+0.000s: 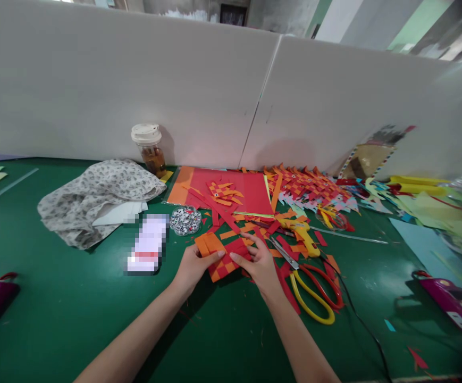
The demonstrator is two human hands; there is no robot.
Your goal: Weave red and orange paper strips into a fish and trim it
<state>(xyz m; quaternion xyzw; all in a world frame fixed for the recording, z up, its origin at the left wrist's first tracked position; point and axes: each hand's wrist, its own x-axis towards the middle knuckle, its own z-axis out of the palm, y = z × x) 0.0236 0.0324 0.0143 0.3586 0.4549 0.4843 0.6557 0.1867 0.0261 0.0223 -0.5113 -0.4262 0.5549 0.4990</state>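
Between my two hands is a woven paper piece (223, 267) of red and orange strips in a checker pattern. My left hand (191, 267) pinches its orange left side, thumb on top. On the red right side, my right hand (260, 263) grips with the thumb on top and some fingers raised behind. Just right of my right hand lie scissors (312, 290) with one red and one yellow handle. A yellow glue gun (303, 234) rests beyond them among cut paper strips (231, 234). Behind my hands, a finished woven paper fish (225, 193) lies on red paper sheets (250, 186).
A round container of googly eyes (185, 220), a phone (148, 244) and a patterned cloth (99, 197) are to the left. A lidded drink cup (151, 151) stands near the white partition (115, 80). Several woven fish (306, 183) are piled back right. A black cord (358, 314) crosses the table.
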